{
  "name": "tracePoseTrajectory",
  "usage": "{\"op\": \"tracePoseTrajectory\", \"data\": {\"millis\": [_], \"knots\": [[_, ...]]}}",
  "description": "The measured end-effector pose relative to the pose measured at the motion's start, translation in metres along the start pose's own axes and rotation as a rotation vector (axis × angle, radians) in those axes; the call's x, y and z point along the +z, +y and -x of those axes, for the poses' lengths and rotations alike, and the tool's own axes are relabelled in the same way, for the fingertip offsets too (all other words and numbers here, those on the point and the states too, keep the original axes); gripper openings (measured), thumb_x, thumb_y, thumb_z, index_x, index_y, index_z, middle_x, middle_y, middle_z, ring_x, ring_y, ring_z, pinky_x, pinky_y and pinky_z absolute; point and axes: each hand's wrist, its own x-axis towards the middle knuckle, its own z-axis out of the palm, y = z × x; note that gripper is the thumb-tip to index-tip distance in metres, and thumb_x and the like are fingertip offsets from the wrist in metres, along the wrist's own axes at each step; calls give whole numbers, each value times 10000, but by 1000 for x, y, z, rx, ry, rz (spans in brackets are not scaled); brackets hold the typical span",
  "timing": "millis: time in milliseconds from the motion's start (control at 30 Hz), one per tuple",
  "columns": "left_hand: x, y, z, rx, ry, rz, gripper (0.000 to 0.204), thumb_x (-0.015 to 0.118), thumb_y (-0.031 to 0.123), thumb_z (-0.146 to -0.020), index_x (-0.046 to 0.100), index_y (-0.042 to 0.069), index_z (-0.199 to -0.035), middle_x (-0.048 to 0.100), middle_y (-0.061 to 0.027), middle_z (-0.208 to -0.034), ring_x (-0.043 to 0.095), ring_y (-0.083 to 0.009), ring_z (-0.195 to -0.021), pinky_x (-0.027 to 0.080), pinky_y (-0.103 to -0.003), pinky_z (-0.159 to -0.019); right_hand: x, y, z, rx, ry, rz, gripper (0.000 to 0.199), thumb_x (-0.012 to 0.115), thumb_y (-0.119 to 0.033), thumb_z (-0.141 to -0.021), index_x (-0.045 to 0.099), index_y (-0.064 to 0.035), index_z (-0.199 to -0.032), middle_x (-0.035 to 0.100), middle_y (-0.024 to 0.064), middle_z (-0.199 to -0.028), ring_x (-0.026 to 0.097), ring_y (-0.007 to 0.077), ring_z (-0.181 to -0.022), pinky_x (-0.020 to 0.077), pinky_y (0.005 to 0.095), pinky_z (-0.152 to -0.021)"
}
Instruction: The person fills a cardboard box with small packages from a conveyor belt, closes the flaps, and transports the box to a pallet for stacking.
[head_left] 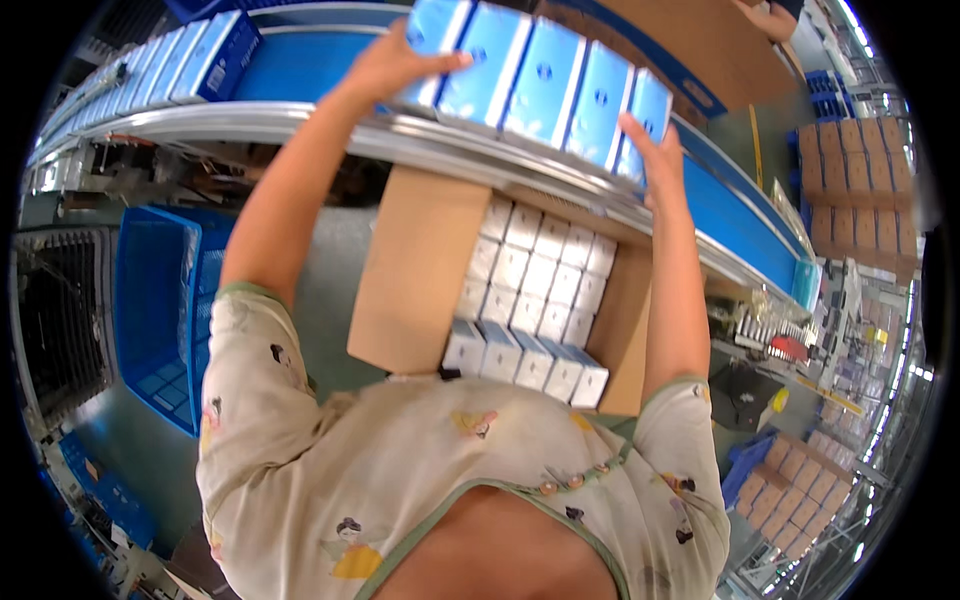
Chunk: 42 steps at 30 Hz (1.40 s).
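Observation:
Both arms reach forward to a row of several light-blue and white boxes (545, 75) at the conveyor. My left hand (395, 62) clasps the row's left end, thumb lying across the front of a box. At the other end, my right hand (655, 158) presses the last box, thumb on its face. Together the hands squeeze the row between them; whether it rests on the belt is hard to tell. Below, nearer my body, an open cardboard carton (415, 270) holds rows of white-ended boxes (540, 260). Its nearest row (525, 362) stands higher, showing blue sides.
The blue conveyor belt (300, 68) with metal rails crosses ahead, carrying more blue boxes (205, 58) at left. A blue plastic crate (150, 310) stands left. Beyond the belt are a large cardboard carton (690, 45) and another person's hand (770, 18). Stacked cartons (855, 185) stand right.

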Motion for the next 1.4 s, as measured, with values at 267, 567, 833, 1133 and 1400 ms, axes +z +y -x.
{"op": "tracePoseTrajectory", "data": {"millis": [267,567,833,1133,1400], "knots": [[38,78,182,337,248,72,849,815,355,-536,373,-4,-1166,581,-171,-919,606,-240,-840,493,-310,-734,-100,-10,170,-509,354,3,738,783,-208,-595,371,21,-1163,463,121,-1084,476,178,-973,417,309,-812],[186,-16,253,-450,-565,-639,807,511,593,-718,380,-3,-1246,558,-233,-1041,548,-346,-967,424,-372,-836,-131,197,234,446,-495,657,596,544,-525,-732,575,32,-942,591,199,-907,581,264,-852,450,341,-765],[228,-52,184,-227,-960,-648,483,334,402,-899,595,14,-1022,530,-195,-1113,477,-327,-1053,366,-387,-890,-104,221,151,89,-697,1353,423,412,-368,-814,628,-8,-866,618,153,-932,582,297,-868,455,386,-762],[232,-92,194,-404,-941,-371,482,329,405,-895,576,30,-1069,490,-178,-1184,477,-311,-1060,351,-380,-914,-44,249,168,381,-942,599,640,333,-576,-831,528,-54,-1147,507,177,-1175,463,293,-1108,309,304,-961],[-20,12,144,-83,-560,545,365,439,281,-886,543,17,-1116,562,-93,-1120,505,-208,-1049,366,-336,-918,-56,235,181,324,-736,706,504,406,-473,-852,579,-55,-1075,607,165,-988,589,244,-845,440,320,-778]]}}
